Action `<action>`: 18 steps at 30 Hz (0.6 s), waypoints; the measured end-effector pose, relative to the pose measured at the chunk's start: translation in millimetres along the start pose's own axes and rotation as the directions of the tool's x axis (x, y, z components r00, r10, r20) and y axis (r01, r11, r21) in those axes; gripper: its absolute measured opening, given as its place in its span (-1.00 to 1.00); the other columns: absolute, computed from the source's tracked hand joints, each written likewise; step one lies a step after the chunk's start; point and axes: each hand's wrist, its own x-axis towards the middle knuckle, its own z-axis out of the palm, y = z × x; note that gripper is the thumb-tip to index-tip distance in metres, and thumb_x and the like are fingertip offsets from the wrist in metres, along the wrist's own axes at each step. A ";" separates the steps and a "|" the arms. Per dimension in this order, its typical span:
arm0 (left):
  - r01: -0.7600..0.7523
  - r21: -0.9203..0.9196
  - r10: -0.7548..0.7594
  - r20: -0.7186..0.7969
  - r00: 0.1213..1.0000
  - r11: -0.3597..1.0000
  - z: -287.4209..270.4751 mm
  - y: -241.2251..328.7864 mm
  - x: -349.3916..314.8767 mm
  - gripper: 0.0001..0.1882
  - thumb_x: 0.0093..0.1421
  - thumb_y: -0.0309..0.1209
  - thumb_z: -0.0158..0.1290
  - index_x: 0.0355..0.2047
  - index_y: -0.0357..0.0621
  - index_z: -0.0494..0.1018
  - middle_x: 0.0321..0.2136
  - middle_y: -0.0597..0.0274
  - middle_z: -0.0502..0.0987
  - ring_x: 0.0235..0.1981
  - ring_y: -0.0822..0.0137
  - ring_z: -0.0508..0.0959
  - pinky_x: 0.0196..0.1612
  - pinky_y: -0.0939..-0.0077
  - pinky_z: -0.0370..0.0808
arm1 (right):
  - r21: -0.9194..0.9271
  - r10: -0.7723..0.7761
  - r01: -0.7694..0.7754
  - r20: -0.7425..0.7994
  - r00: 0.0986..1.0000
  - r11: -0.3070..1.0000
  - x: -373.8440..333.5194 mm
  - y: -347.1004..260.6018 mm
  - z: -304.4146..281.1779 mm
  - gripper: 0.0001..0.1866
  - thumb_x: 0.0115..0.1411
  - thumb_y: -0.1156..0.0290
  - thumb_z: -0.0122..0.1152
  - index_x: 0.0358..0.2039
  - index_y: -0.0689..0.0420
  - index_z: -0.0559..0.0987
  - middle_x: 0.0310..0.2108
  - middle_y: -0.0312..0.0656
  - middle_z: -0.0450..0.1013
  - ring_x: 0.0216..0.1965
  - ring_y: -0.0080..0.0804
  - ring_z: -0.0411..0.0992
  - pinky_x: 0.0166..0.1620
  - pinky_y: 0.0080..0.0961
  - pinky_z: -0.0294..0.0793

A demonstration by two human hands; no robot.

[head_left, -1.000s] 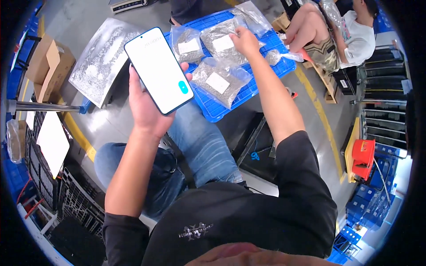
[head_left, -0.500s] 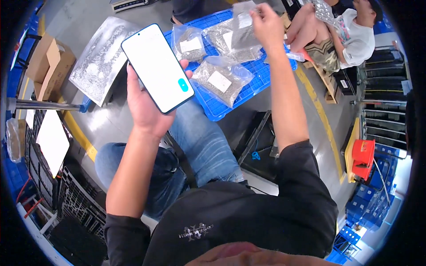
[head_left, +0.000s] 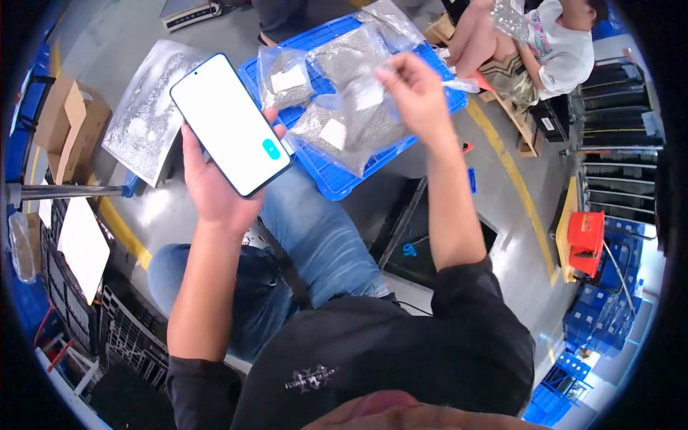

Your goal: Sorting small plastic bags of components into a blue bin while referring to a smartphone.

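A smartphone (head_left: pixel 229 122) with a bright white screen and a blue button lies in my left hand (head_left: pixel 222 193), the fingers wrapped round its edges. My right hand (head_left: pixel 417 93) pinches the top of a clear plastic bag (head_left: pixel 373 122) filled with small grey pieces and bearing a white label. That bag hangs over a blue plastic crate (head_left: pixel 335 188), partly covering another labelled bag (head_left: pixel 315 136). More such bags rest on the crate: one with a white label (head_left: pixel 287 80) at its left, one (head_left: pixel 340 54) behind, and one (head_left: pixel 394 25) at the far right corner.
Left of the phone stands a whitish, speckled panel (head_left: pixel 147 111), with an open cardboard box (head_left: pixel 75 132) beyond it. A seated person (head_left: pixel 552 54) holds a clear bag at the upper right. Black trays (head_left: pixel 616 143) and a red bucket (head_left: pixel 586 240) are on the right.
My right hand has brought its bag nearer and to the left, from the far part of the crate to above the near bag. The phone stays in my left hand.
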 end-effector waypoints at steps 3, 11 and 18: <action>0.006 -0.010 -0.006 -0.027 1.000 1.000 3.5 -1.5 -0.1 -0.25 0.32 0.20 -0.34 0.27 -0.12 0.16 0.10 0.01 0.38 0.06 -0.01 0.45 0.11 0.02 0.41 | 0.180 0.163 -0.169 0.047 0.986 0.969 -19.3 54.9 14.2 -0.84 0.20 0.47 0.26 -0.25 0.23 0.49 -0.42 -0.42 0.40 -0.39 -0.68 0.31 -0.30 -0.67 0.32; 0.020 0.004 -0.020 -0.011 1.000 1.000 3.9 0.3 -1.1 -0.25 0.34 0.19 -0.38 0.25 -0.17 0.17 0.05 -0.10 0.42 0.03 -0.02 0.47 0.09 0.07 0.43 | 0.061 0.358 -0.360 0.039 0.933 0.931 -28.2 138.2 5.0 -0.83 0.22 0.44 0.24 -0.22 0.22 0.53 -0.37 -0.33 0.51 -0.35 -0.68 0.39 -0.28 -0.65 0.38; 0.067 -0.016 -0.065 0.104 0.992 0.998 0.8 -0.1 -0.5 -0.25 0.34 0.20 -0.37 0.24 -0.17 0.18 0.05 -0.10 0.42 0.03 -0.02 0.47 0.08 0.08 0.44 | -0.632 0.113 -0.257 -0.259 0.959 0.731 24.8 116.3 -14.2 -0.59 0.12 0.11 0.26 -0.17 0.18 0.59 -0.22 0.01 0.56 -0.14 -0.04 0.53 -0.06 -0.23 0.48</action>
